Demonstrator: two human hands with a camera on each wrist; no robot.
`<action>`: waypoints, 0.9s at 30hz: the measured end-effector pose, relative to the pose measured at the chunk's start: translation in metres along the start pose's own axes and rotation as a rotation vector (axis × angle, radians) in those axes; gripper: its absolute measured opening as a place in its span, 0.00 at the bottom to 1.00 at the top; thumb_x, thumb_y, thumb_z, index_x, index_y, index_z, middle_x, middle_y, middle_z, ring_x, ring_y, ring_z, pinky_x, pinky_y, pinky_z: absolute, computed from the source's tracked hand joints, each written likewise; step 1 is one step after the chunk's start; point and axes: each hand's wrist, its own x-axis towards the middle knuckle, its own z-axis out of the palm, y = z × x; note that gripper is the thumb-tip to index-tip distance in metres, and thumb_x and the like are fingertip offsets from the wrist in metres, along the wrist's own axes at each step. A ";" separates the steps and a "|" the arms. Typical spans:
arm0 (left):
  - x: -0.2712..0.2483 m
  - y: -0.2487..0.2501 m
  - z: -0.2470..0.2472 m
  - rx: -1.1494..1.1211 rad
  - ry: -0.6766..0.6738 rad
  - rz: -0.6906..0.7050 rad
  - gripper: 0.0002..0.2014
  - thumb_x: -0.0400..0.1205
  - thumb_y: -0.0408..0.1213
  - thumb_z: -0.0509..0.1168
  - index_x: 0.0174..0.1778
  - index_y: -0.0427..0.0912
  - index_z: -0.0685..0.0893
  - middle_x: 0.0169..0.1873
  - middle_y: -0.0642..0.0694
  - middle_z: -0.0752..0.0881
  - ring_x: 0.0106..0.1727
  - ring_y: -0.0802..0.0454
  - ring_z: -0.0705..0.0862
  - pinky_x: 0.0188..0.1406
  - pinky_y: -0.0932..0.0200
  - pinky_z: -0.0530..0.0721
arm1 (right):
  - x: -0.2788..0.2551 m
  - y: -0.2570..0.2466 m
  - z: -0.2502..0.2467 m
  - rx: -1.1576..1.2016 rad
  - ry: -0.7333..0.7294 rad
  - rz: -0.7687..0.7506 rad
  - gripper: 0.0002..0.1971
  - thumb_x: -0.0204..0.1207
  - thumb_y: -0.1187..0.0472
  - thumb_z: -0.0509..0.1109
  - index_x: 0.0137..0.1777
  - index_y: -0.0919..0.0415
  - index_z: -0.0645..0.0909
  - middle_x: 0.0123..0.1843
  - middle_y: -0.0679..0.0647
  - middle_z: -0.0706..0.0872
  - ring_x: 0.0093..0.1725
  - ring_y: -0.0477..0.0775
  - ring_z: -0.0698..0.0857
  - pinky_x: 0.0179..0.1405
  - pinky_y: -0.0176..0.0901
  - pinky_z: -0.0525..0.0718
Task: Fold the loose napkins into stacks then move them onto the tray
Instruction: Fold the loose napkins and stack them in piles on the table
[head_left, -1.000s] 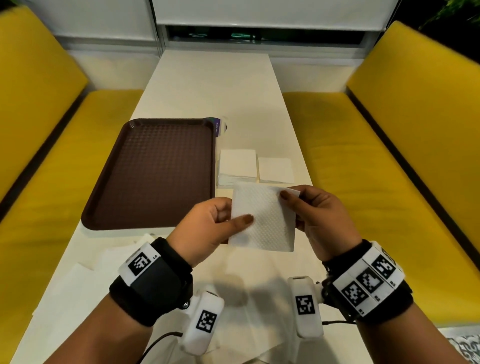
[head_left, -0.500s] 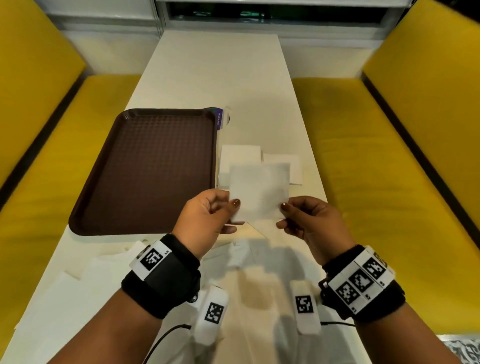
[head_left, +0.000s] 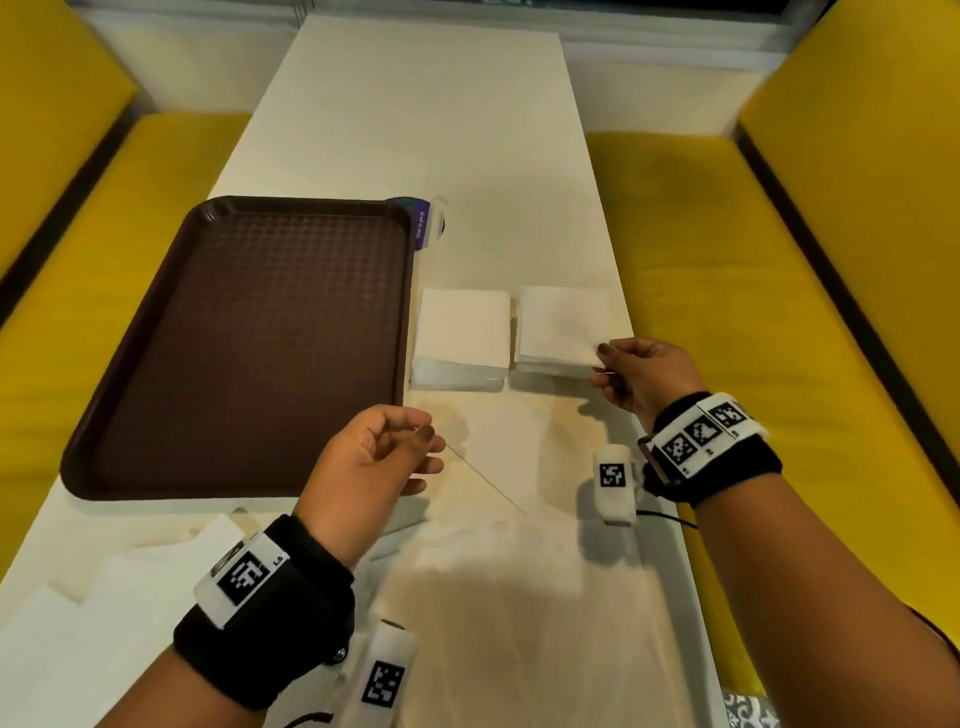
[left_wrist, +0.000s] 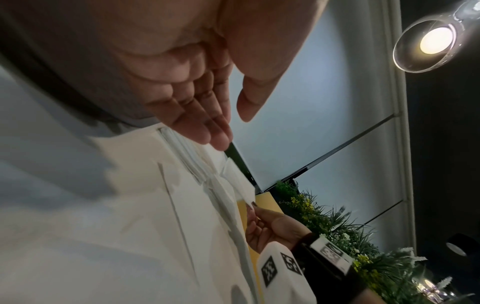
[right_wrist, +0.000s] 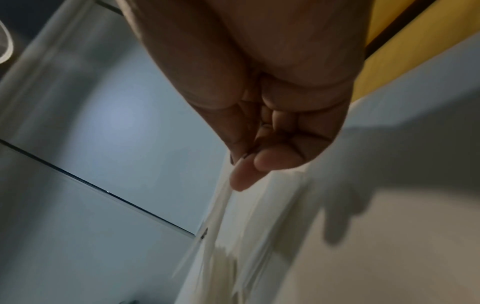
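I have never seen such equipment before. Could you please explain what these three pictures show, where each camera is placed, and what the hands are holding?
There is no machine here: a person works with bare hands and wears three cameras. The head view looks down on a white table. The other two look along each hand from the wrists. A brown tray lies beside two stacks of folded napkins, the left stack and the right stack. Loose napkins lie nearer the person. The right hand pinches the top napkin at the near corner of the right stack. The left hand holds nothing.
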 end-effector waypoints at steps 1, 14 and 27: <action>0.001 -0.002 0.000 0.002 0.004 -0.002 0.05 0.85 0.36 0.64 0.54 0.44 0.83 0.42 0.48 0.92 0.42 0.53 0.90 0.40 0.58 0.84 | 0.005 0.001 0.001 -0.023 0.008 0.016 0.04 0.79 0.67 0.72 0.43 0.63 0.81 0.32 0.58 0.85 0.23 0.46 0.85 0.21 0.35 0.83; 0.004 -0.006 0.000 0.042 0.015 -0.012 0.05 0.85 0.35 0.63 0.53 0.45 0.83 0.42 0.47 0.92 0.42 0.53 0.90 0.40 0.58 0.84 | 0.017 -0.002 0.004 -0.412 0.094 0.084 0.11 0.78 0.57 0.75 0.50 0.62 0.78 0.31 0.60 0.85 0.23 0.55 0.82 0.24 0.43 0.80; -0.021 -0.001 -0.006 0.084 0.010 0.007 0.04 0.85 0.36 0.64 0.52 0.45 0.84 0.43 0.48 0.92 0.43 0.53 0.90 0.38 0.60 0.84 | -0.071 0.026 0.022 -1.342 -0.159 -0.185 0.31 0.68 0.42 0.80 0.65 0.58 0.75 0.59 0.56 0.81 0.58 0.58 0.81 0.58 0.51 0.83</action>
